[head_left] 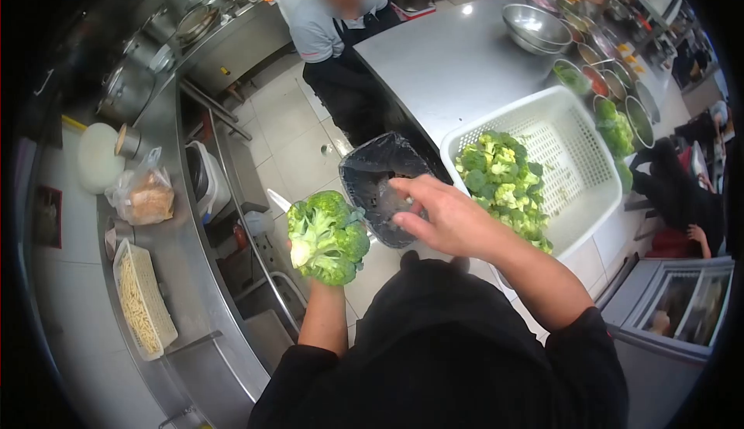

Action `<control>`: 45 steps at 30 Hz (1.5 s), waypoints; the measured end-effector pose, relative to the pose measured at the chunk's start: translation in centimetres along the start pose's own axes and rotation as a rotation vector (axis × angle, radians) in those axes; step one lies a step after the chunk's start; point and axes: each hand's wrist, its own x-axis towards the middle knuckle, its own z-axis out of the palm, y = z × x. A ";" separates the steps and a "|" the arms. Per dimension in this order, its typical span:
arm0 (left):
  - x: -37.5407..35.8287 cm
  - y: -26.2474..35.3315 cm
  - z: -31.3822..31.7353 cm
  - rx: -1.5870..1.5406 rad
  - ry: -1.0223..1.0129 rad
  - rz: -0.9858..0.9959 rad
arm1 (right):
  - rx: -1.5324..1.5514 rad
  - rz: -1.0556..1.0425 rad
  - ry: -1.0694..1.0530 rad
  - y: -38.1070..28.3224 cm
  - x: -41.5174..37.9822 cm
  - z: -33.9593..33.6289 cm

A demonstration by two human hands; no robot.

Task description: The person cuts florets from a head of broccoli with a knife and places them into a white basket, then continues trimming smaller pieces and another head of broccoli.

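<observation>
Left hand (321, 288) closed around a broccoli head (328, 237), fingers mostly hidden behind it; right hand (451, 216) half open, thumb and forefinger apart, no held item visible; broccoli head sits between steel counter and bin, well apart from the counter's edge.

Left to right: pale-strip basket (167, 322) at steel counter's (194, 305) wall side; plastic bag (147, 196) above it, contents hard to make out; pale strip (278, 199) pokes up beside the broccoli head, rest hidden, can't tell what; person (329, 22) in light shirt by the table's far left corner; black-lined bin (364, 220) beside the table's left edge, right hand covers part; white basket (597, 220) at the table's near end, florets (504, 177) along its left side, right forearm hides its near left corner; leafy green piece (614, 130) partly behind basket's right rim; metal bowls (539, 26) toward table's (434, 57) far right; frame corners cut off by black.
</observation>
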 end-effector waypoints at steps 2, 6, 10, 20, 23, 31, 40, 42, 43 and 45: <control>-0.2 0.2 1.5 0.055 -0.041 -0.038 | 0.150 0.055 -0.069 -0.2 0.9 0.9; -0.3 -0.2 3.7 -0.102 0.014 0.064 | 0.037 -0.110 -0.062 0.1 1.9 2.8; -1.9 0.9 3.3 0.197 0.220 -0.007 | 0.365 0.105 -0.279 -3.1 -0.4 0.8; -2.3 0.1 7.0 0.215 0.189 0.032 | -0.408 -0.201 0.032 2.2 -1.9 2.2; -1.7 -1.3 8.9 0.248 0.166 0.050 | -0.286 -0.430 0.008 -1.7 -4.2 1.6; 6.2 -6.9 23.4 0.595 -0.087 -0.368 | -0.278 -0.319 0.255 -1.0 -10.9 -9.3; 9.8 -21.7 33.5 1.052 -0.055 -0.858 | 0.909 0.054 0.179 14.2 -19.4 -16.0; 9.3 -24.0 33.5 1.196 0.007 -0.631 | 1.150 0.089 0.310 15.1 -21.0 -15.7; 8.8 -24.8 33.7 1.259 0.041 -0.512 | 1.205 0.086 0.339 15.6 -21.5 -15.6; 7.2 -25.1 34.6 1.387 0.051 -0.242 | 1.309 0.068 0.391 16.7 -21.8 -15.8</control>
